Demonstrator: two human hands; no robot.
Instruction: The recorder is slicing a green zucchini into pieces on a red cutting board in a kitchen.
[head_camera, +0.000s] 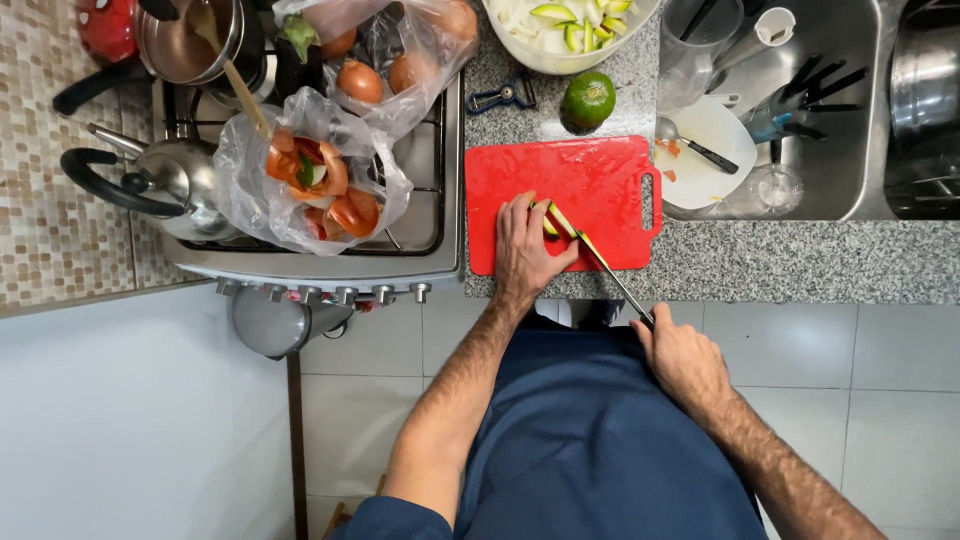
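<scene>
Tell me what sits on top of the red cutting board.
On the cutting board lies a green-skinned piece of produce, pinned by the left hand. The knife, held by the right hand, crosses it. The hand covers most of the piece, so its full shape is hidden.

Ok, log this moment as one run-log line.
left hand: pinning green fruit piece on red cutting board | right hand: gripping knife, blade on the piece | whole green fruit beyond board

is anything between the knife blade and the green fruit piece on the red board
Nothing visible. The knife, held by the right hand, already lies against the green fruit piece, which the left hand pins to the red board.
</scene>
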